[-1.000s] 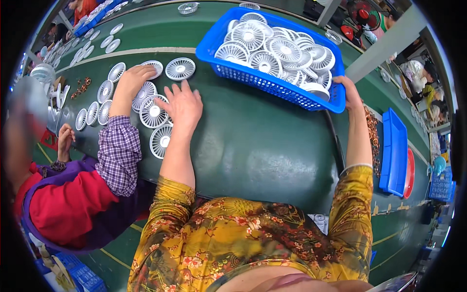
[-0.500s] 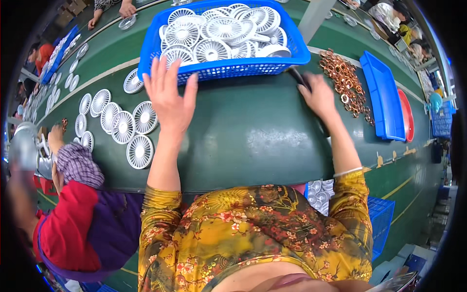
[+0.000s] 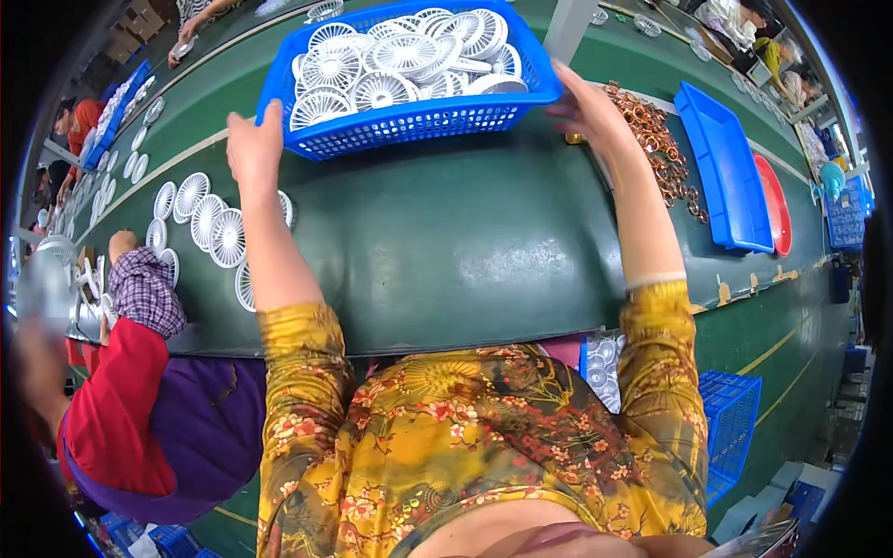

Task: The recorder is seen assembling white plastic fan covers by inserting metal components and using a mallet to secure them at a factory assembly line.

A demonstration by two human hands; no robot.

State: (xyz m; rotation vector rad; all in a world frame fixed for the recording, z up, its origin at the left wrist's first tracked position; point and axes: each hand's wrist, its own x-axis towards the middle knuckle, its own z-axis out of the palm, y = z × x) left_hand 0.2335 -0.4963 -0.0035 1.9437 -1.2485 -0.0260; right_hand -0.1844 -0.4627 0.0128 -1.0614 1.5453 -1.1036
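Observation:
A blue perforated basket [image 3: 409, 121], heaped with white spoked fan-grille discs [image 3: 406, 54], stands in front of me on the green work surface. My left hand [image 3: 254, 149] is at the basket's left end, thumb against its side and fingers apart from the thumb. My right hand [image 3: 591, 110] reaches to the right end, its fingers spread and somewhat blurred at the rim. Whether either hand bears the basket's weight cannot be seen. A brass-coloured tip [image 3: 574, 139] shows below my right hand; the rest of that dark tool is mostly hidden by my forearm.
Loose white discs [image 3: 227, 237] lie at the left, partly behind my left arm. Copper-coloured rings [image 3: 656, 139] are heaped at the right, beside a blue tray [image 3: 726, 172] and a red tray [image 3: 774, 205]. A co-worker's checked sleeve [image 3: 149, 288] is at the left; a grey post [image 3: 566, 37] rises behind the basket.
My left hand has moved left from the basket's front to its left end. My right hand has left the dark tool and risen to the right end. The view has shifted slightly.

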